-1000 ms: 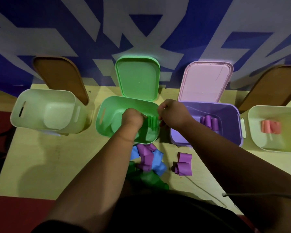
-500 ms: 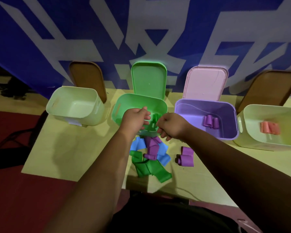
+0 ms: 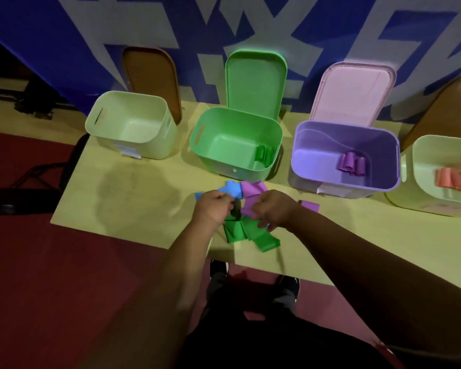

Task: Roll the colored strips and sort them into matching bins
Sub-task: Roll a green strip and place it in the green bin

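The yellow table (image 3: 133,198) carries four open bins in a far row, from left to right: a pale left bin (image 3: 144,145), a green bin (image 3: 218,155), a purple bin (image 3: 314,161) and a pale right bin (image 3: 423,166). Two hands rest on the loose strip pile (image 3: 240,230) near the middle. The left hand (image 3: 214,209) and right hand (image 3: 273,210) curl their fingers into it, and any grasp is hidden. Green rolls (image 3: 264,154) sit in the green bin, about three purple rolls (image 3: 351,163) in the purple bin, and blurred orange rolls (image 3: 451,178) in the pale right bin.

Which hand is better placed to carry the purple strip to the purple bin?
Likely right: the right hand touches the purple strip, and the purple bin stands on its side; the left hand sits nearer the blue strip.
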